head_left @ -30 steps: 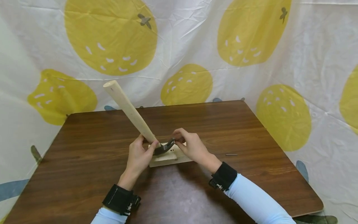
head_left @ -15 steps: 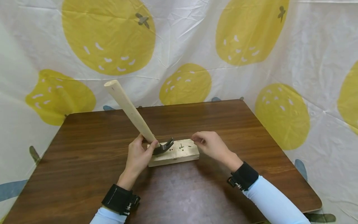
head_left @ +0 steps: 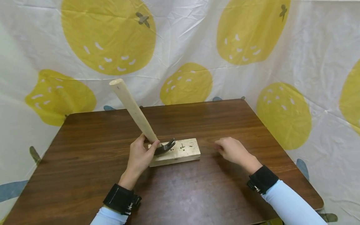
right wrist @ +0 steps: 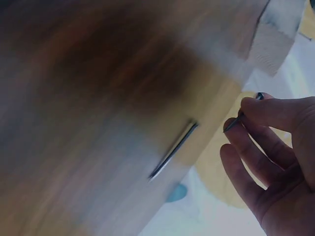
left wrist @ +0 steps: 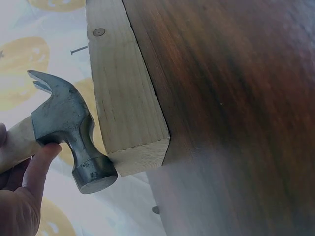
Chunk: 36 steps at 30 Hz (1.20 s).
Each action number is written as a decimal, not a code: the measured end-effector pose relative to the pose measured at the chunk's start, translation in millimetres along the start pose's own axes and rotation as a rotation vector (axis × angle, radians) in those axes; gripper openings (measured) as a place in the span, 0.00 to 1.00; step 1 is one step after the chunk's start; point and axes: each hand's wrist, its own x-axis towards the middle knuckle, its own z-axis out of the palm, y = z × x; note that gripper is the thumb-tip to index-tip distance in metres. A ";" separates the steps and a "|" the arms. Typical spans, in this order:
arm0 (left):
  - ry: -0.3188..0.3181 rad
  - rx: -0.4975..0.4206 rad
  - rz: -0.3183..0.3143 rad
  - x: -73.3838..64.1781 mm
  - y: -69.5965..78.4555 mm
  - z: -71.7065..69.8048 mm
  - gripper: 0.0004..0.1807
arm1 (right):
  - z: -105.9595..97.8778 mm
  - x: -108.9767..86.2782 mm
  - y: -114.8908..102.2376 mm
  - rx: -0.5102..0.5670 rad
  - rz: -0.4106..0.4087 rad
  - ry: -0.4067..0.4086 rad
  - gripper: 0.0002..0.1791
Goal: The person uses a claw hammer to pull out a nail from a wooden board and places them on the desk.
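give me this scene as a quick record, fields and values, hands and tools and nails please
left hand: grips the hammer close to its head
right hand: pinches a small nail over the table
hammer handle: slants up to the left
wooden block: on the table, between the hands, holes in its top
standing nail: sticks up from the block
loose nail: lies on the table
hammer touching block: cannot tell

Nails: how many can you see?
3: a protruding nail in the wooden block, a pinched nail in the right hand, and a loose nail lying on the table. More may be hidden or sunk in the block.
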 end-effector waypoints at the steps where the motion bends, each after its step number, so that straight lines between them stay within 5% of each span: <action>1: 0.003 0.001 0.000 -0.2 0.3 0.0 0.09 | 0.0 -2.4 2.9 -0.010 0.008 -0.015 0.08; 18: 0.003 -0.009 -0.013 0.1 -0.3 1.1 0.09 | 5.7 -18.0 23.1 -0.019 0.122 -0.057 0.08; 36: -0.016 0.000 -0.012 0.7 1.2 0.9 0.09 | 4.1 -16.4 40.5 -0.011 0.254 0.037 0.09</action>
